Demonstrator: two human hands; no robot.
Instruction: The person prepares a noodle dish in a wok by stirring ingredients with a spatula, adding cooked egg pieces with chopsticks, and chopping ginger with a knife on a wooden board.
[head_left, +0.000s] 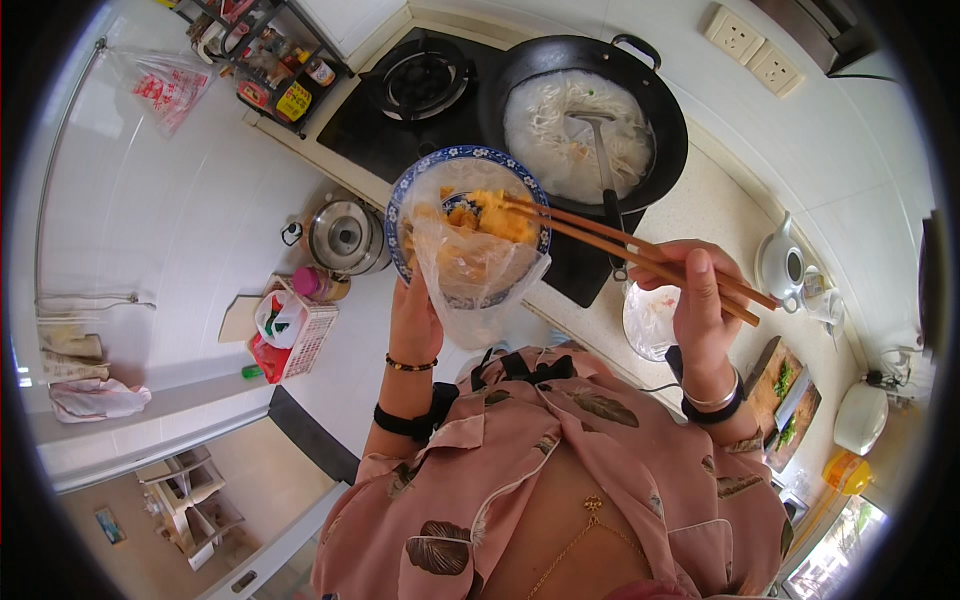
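Note:
In my left hand (417, 319) is a blue-and-white patterned bowl (395, 217), partly covered by a clear plastic bag (480, 292). Yellow cooked food, perhaps fried egg (461, 217), lies inside it. My right hand (701, 296) grips a pair of wooden chopsticks (607, 247). Their tips hold a yellow piece (504, 221) at the bowl's right side. Just beyond the bowl stands a black wok (671, 142) with white noodles (555, 105) in cloudy liquid. A spatula (602, 150) rests in the wok, its black handle over the near rim.
A bare burner (418, 75) is left of the wok. A plastic-covered dish (649, 322), a white teapot (780, 259) and a cutting board (772, 367) with a knife (791, 397) and chopped greens are on the right counter. A spice rack (281, 67) and a metal pot (341, 236) stand left.

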